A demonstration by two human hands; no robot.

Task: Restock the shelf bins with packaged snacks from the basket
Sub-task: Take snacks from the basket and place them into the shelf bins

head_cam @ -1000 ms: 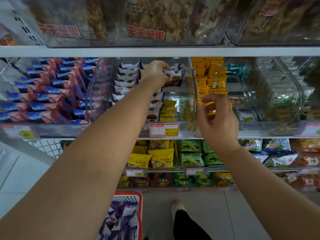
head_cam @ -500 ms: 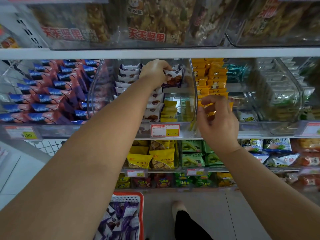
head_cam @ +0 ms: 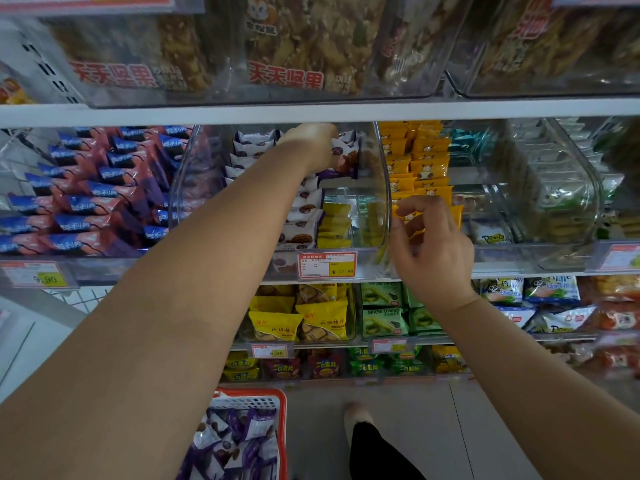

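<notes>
1. At the middle shelf (head_cam: 311, 114), a clear plastic bin (head_cam: 382, 188) is reached into by the left hand (head_cam: 311, 147), whose fingers are curled round a white and purple snack packet (head_cam: 344, 157) held near the top back of the bin.
2. Inside that bin, a stack of matching white and purple packets (head_cam: 254, 150) is seen along the left side and down the middle, with yellow packets (head_cam: 334, 225) lying at the front right.
3. Just to the right of the bin's wall, the right hand (head_cam: 431, 244) is raised with its fingers loosely bent at the front of a row of orange packets (head_cam: 420, 157); whether one of them is pinched cannot be told, as the fingertips are blurred.
4. On the floor (head_cam: 398, 427) at lower left, a red basket (head_cam: 282, 420) is seen, filled with more purple and white packets (head_cam: 235, 441).
5. To the left of the bin, blue and red packets (head_cam: 86, 199) are piled on the same shelf, and clear bins of pale packets (head_cam: 554, 188) stand to the right.
6. A red and yellow price tag (head_cam: 327, 265) is fixed to the shelf edge below the bin.
7. On the shelf above, large clear bins of nut mix bags (head_cam: 304, 46) are shown; below, yellow bags (head_cam: 301, 322) and green cookie packets (head_cam: 382, 308) are lined up.
8. A foot (head_cam: 356, 415) and dark trouser leg are visible on the floor beside the basket.
</notes>
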